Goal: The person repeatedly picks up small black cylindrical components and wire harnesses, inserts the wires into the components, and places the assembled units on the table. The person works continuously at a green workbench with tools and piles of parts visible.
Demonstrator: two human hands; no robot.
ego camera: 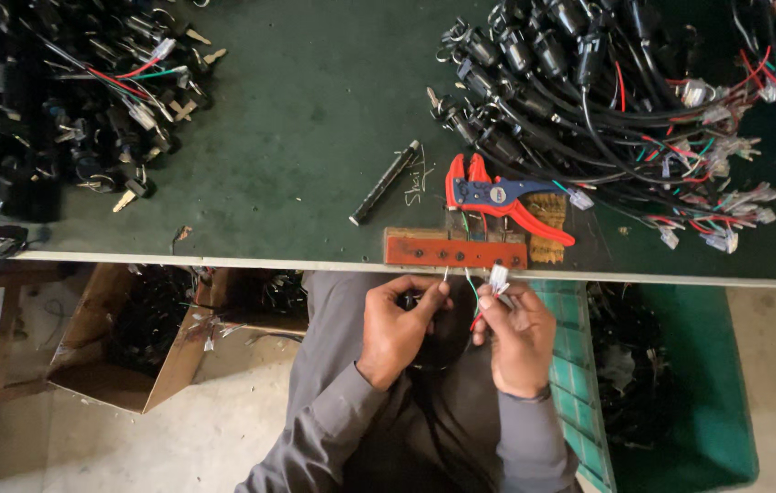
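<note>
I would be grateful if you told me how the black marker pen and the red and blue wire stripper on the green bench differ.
The black marker pen is a slim straight stick of one colour; the wire stripper is broader, with red handles and a blue body. The pen lies diagonally by itself on bare bench top; the stripper lies beside the red block, its handles spread apart. Both rest flat on the green bench, untouched by the left hand or right hand.

Small white plastic connector point(499, 277) with thin green, red and white wires point(472, 290)
Held upright just below the worktop edge; wires hang down, white one runs up toward the edge.
</note>
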